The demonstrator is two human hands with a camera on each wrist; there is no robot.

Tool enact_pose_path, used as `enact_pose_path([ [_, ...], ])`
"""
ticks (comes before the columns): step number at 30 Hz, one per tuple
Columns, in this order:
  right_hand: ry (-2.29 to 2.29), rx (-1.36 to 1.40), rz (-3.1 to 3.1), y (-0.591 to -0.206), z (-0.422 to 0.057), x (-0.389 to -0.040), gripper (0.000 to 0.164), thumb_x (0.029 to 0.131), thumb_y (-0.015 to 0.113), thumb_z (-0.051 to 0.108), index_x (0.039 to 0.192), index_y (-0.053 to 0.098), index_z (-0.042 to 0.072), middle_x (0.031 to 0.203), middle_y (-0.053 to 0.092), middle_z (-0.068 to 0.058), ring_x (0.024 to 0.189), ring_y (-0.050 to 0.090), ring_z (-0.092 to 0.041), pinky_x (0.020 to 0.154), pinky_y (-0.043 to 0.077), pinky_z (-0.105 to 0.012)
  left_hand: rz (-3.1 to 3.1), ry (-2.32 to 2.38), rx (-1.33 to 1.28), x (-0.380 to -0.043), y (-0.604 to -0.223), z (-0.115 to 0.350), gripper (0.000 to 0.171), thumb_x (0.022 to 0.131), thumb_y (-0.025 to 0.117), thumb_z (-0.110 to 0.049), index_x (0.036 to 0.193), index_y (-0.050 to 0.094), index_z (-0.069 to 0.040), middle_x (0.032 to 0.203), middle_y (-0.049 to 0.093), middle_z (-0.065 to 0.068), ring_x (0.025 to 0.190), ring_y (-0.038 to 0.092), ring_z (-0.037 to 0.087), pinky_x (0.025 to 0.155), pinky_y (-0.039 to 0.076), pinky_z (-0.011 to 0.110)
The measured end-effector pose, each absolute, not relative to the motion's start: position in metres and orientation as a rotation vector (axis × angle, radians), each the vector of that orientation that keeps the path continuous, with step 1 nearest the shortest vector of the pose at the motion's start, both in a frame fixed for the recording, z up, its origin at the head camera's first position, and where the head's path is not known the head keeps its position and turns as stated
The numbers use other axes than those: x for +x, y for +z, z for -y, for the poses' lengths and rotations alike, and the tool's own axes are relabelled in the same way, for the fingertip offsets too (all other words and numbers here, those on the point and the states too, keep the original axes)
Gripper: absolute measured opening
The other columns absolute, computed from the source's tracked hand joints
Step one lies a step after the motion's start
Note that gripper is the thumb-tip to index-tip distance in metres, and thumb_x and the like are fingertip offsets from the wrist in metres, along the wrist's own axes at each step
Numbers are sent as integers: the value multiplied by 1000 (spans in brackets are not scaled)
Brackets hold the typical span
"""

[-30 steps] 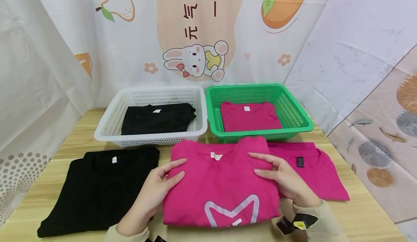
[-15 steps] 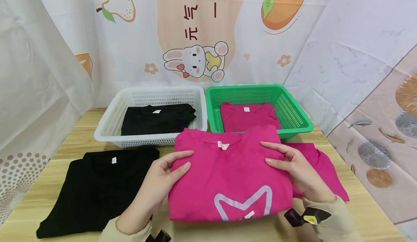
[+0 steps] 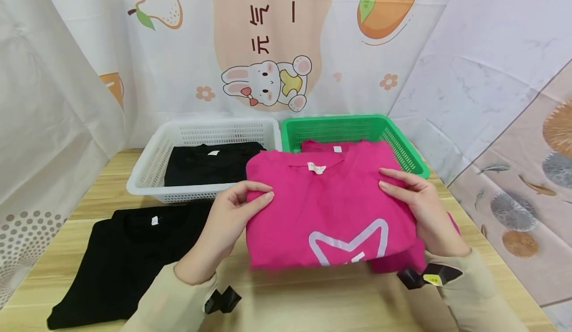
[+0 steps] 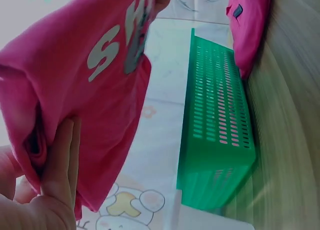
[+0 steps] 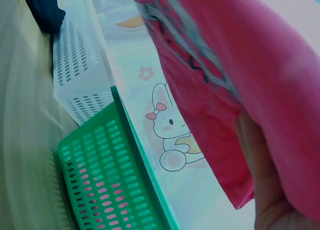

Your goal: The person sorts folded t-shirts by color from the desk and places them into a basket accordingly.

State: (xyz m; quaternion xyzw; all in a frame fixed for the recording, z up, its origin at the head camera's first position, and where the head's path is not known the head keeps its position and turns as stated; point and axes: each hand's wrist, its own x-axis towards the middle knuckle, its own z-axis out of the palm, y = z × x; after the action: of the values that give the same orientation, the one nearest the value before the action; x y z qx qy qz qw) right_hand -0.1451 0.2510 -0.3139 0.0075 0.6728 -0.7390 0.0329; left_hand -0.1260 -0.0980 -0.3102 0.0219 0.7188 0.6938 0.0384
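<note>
A folded pink T-shirt [image 3: 330, 203] with a white star outline hangs in the air between both hands, its neck label toward the baskets. My left hand [image 3: 234, 218] grips its left side, thumb on top and fingers beneath, as the left wrist view shows. On the opposite side my right hand [image 3: 422, 208] holds the shirt likewise, with fingers under the cloth in the right wrist view. The shirt's far edge overlaps the front of the green basket [image 3: 408, 158] in the head view. Inside that basket lies another pink T-shirt [image 3: 313, 146], partly hidden.
Left of the green basket stands a white basket [image 3: 147, 173] with a folded black T-shirt [image 3: 201, 166] inside. Another black T-shirt [image 3: 125, 262] lies on the wooden table [image 3: 290, 302] at left. A further pink T-shirt [image 3: 402, 260] lies at right, mostly covered from view.
Both hands have raised the pink T-shirt off the table and carried it forward and slightly right, toward the green basket. The other shirts and both baskets have stayed in place.
</note>
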Motion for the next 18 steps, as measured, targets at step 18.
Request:
enact_pose_path([
  [18, -2161, 316, -2281, -281, -270, -192, 42, 84, 78, 40, 123, 71, 30, 127, 59, 16, 111, 55, -2, 76, 55, -14, -1856, 2165, 179, -172, -290, 67, 52, 89, 69, -4, 140, 57, -10, 140, 55, 9, 116, 63, 22, 87, 58, 31],
])
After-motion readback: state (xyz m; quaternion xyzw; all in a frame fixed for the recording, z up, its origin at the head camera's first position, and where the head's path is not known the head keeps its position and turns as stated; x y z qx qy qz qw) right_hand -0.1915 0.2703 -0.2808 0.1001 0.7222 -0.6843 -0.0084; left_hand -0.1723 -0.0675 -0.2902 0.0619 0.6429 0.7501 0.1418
